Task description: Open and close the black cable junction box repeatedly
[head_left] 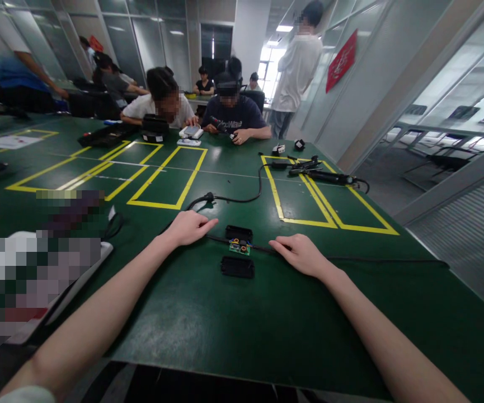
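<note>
Head view, left hand and right hand at black cord, fingers curled, can't tell if pinching, green circuit board between, black case half nearer.

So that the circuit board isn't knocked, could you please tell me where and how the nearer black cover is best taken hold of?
I'd pinch the nearer black cover by its right short end, bringing the right hand in from the right: it lies flat, longer from side to side, and its far long edge faces the circuit board.
</note>
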The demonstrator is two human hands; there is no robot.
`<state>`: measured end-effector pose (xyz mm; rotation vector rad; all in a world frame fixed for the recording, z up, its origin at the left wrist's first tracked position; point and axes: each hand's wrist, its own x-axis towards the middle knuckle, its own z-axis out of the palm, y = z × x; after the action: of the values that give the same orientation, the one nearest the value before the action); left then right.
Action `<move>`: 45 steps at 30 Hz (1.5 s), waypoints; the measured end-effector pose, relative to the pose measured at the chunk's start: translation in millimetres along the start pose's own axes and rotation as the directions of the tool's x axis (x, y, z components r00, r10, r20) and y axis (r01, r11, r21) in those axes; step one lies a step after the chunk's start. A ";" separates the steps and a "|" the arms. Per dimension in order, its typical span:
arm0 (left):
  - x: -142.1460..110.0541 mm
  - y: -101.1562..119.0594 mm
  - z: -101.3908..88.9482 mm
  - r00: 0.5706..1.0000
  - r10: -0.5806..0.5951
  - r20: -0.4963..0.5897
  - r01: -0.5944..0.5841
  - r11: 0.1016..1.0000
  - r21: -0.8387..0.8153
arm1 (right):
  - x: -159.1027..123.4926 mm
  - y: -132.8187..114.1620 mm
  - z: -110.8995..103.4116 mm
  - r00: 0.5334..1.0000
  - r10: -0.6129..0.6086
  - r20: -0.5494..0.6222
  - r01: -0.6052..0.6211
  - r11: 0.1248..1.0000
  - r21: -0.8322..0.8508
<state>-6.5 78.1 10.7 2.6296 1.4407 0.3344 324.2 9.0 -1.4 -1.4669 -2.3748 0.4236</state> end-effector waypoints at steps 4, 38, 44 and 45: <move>-1.0 -7.3 -10.0 0.992 -0.114 0.054 0.119 0.989 -0.090 | -5.0 21.1 -14.7 0.989 0.145 0.021 -0.146 0.989 0.034; -4.9 -12.7 -21.6 0.851 0.244 0.464 0.163 0.718 -0.677 | -18.4 41.3 -31.4 0.944 0.155 0.292 -0.315 0.687 0.654; -5.4 -14.6 -20.2 0.840 0.291 0.459 0.142 0.697 -0.703 | -17.6 37.4 -30.5 0.940 0.150 0.305 -0.322 0.684 0.654; -5.7 -14.1 -20.6 0.837 0.293 0.462 0.141 0.700 -0.700 | -17.4 37.1 -30.3 0.940 0.151 0.305 -0.322 0.689 0.650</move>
<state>-26.2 80.9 26.8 1.8984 0.7693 0.0905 374.0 11.8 9.0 -1.3797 -1.8067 1.4480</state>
